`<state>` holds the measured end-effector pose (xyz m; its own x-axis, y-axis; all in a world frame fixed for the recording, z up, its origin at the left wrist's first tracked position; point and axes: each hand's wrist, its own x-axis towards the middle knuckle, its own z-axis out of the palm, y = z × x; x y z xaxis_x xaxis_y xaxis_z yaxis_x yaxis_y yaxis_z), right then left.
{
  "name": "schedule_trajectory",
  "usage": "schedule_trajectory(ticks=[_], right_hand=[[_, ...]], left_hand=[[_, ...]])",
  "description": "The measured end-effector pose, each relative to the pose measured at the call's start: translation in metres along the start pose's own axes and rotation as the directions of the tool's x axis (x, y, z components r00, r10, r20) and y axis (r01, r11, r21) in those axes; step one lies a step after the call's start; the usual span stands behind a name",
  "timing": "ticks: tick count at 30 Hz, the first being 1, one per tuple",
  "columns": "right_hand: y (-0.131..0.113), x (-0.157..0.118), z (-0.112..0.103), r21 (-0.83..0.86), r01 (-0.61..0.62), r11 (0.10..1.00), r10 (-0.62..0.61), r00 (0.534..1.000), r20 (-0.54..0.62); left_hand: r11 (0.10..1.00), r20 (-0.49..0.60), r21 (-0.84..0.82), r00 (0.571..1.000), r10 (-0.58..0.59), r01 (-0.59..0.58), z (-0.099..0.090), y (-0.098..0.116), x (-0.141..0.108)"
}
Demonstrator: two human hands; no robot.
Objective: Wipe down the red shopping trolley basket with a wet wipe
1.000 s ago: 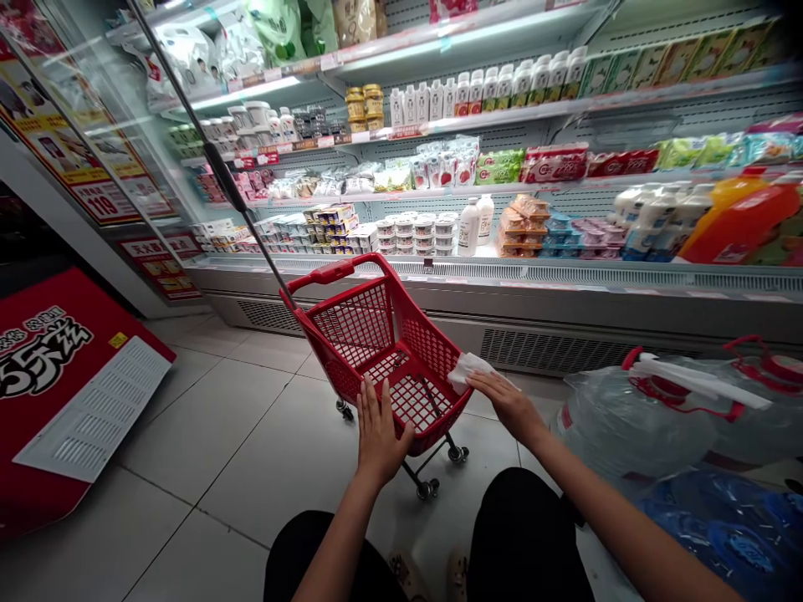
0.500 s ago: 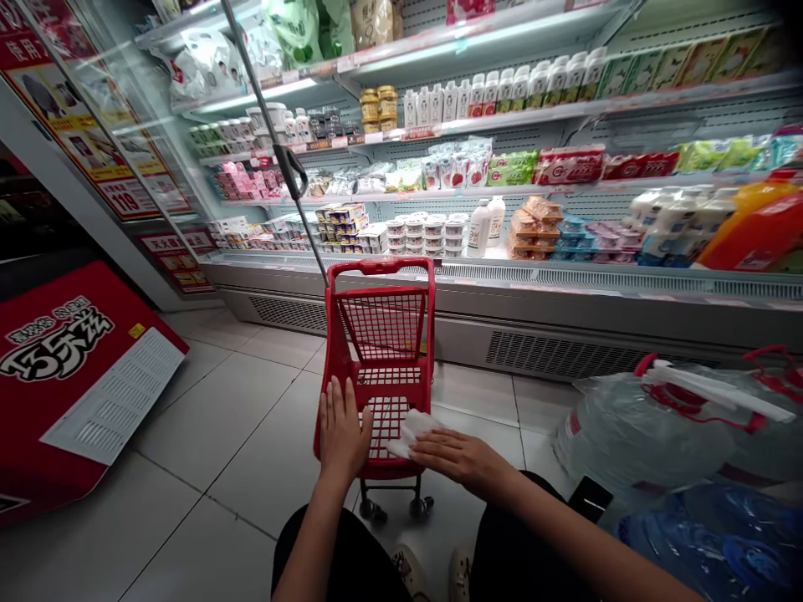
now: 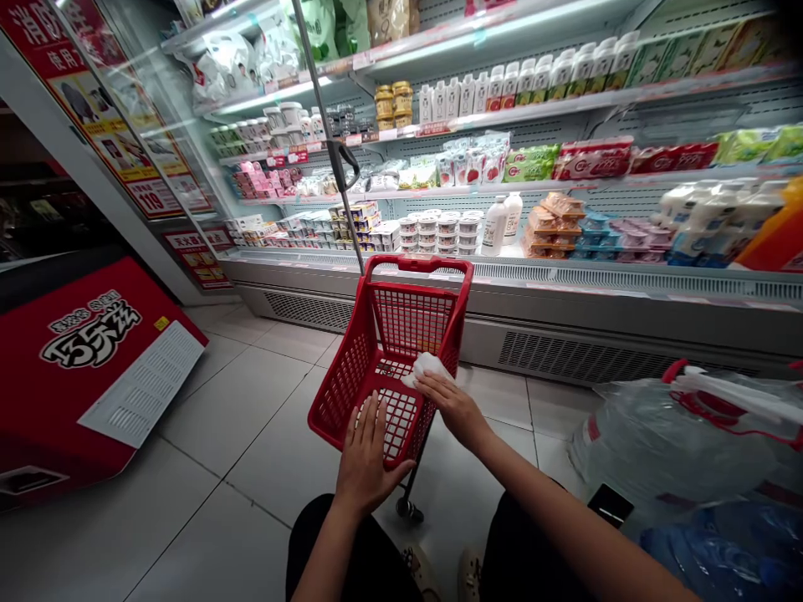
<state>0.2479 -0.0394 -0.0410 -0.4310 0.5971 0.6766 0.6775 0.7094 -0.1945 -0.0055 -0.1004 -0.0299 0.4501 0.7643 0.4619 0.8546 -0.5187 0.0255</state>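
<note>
**Both hands at the red cart, white tissue under the right fingers!**

Here we are, and the biggest sight is the chilled display case point(image 3: 558, 330), running right across beyond all our fingertips. Well out to the left of our left fingers sits a red cabinet point(image 3: 88, 385). Straight ahead, the red cart point(image 3: 342, 376) stands right at our fingers, its handle point(image 3: 419, 264) past their tips. It looks like light, stiff plastic, and with a caster point(image 3: 410, 508) below, we judge it could roll or swivel under a push; the rim or handle seems the surest hold, though smooth enough to slip.

Now the hands! Our left hand point(image 3: 365, 468) lies with fingers straight, thumb spread, over the near rim, gripping nothing that we can see. Our right hand point(image 3: 457, 410) bends its fingers gently over the white tissue point(image 3: 429, 366), thumb hidden, at the right-hand wall. That tissue looks soft, nearly weightless and easily torn, best held bunched beneath flat fingertips.
</note>
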Motion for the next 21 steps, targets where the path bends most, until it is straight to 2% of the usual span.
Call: schedule_trajectory(ticks=[2, 5, 7, 8, 9, 11, 13, 15, 17, 19, 21], right_hand=[[-0.03, -0.011, 0.003, 0.015, 0.009, 1.0, -0.009, 1.0, 0.025], [-0.076, -0.027, 0.005, 0.055, 0.122, 0.991, -0.127, 0.989, 0.081], [-0.092, -0.034, 0.004, 0.065, 0.191, 0.979, -0.198, 0.974, 0.107], [-0.092, -0.035, 0.001, 0.068, 0.219, 0.973, -0.226, 0.966, 0.123], [-0.086, -0.035, -0.002, 0.074, 0.239, 0.968, -0.247, 0.959, 0.139], [-0.06, -0.03, -0.01, 0.082, 0.242, 0.967, -0.252, 0.955, 0.158], [-0.021, -0.022, -0.018, 0.056, 0.17, 0.984, -0.176, 0.975, 0.134], [0.017, -0.014, -0.023, 0.011, 0.078, 0.997, -0.079, 0.994, 0.076], [0.042, -0.009, -0.024, -0.021, 0.006, 1.0, -0.005, 0.999, 0.036], [0.05, -0.01, -0.022, -0.039, -0.046, 0.998, 0.047, 0.999, 0.017], [0.041, -0.018, -0.02, -0.048, -0.08, 0.996, 0.08, 0.997, 0.005]], left_hand=[[1.0, -0.016, -0.005, 1.0, -0.004, 0.004, 0.004, 0.001, 0.001], [0.997, -0.04, -0.035, 0.997, -0.07, 0.068, 0.01, 0.008, 0.003], [0.99, -0.038, -0.065, 0.991, -0.129, 0.127, 0.01, 0.013, 0.004], [0.987, -0.034, -0.083, 0.989, -0.143, 0.14, 0.009, 0.015, 0.005], [0.986, -0.024, -0.099, 0.99, -0.138, 0.135, 0.007, 0.015, 0.006], [0.991, 0.016, -0.104, 0.997, -0.077, 0.078, 0.002, 0.009, 0.006], [0.998, 0.056, -0.058, 0.998, -0.019, 0.022, -0.002, -0.005, 0.004], [1.0, 0.061, 0.009, 0.998, -0.01, 0.009, -0.003, -0.024, 0.0], [0.999, 0.051, 0.047, 0.999, -0.012, 0.009, -0.001, -0.039, -0.003], [0.998, 0.042, 0.058, 0.999, -0.013, 0.011, 0.004, -0.047, -0.004], [0.998, 0.03, 0.054, 0.999, -0.027, 0.025, 0.009, -0.046, -0.003]])
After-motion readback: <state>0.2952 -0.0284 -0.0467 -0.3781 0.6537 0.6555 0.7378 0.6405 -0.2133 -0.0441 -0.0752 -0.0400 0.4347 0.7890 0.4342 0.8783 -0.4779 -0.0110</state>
